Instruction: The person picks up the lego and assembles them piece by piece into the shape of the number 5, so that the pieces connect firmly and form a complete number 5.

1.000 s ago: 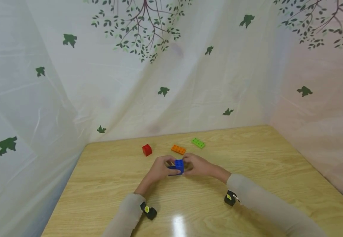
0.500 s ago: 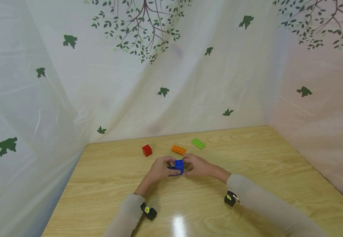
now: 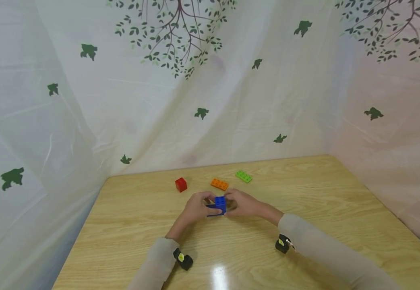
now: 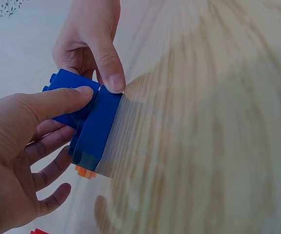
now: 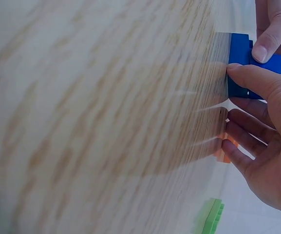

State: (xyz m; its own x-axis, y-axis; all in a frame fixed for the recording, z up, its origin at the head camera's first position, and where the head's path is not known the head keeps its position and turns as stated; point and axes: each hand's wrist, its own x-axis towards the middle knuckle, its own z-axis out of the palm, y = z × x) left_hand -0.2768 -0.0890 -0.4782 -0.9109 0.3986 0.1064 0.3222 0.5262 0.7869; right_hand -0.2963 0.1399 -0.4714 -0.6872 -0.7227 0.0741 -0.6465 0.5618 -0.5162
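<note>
Two blue toy building bricks are together on the wooden table, a smaller brick standing on the right end of a longer brick. My left hand pinches the smaller one, its thumb along the front face and fingers behind. From the right, my right hand holds the end of the longer brick, thumb in front and index finger at the back. Its other fingers are spread behind the bricks. Studs show on top of the smaller brick; my left hand partly covers the longer one.
Behind my hands lie a red brick to the left, an orange flat brick in the middle and a green flat brick to the right. A leaf-patterned curtain hangs behind the table.
</note>
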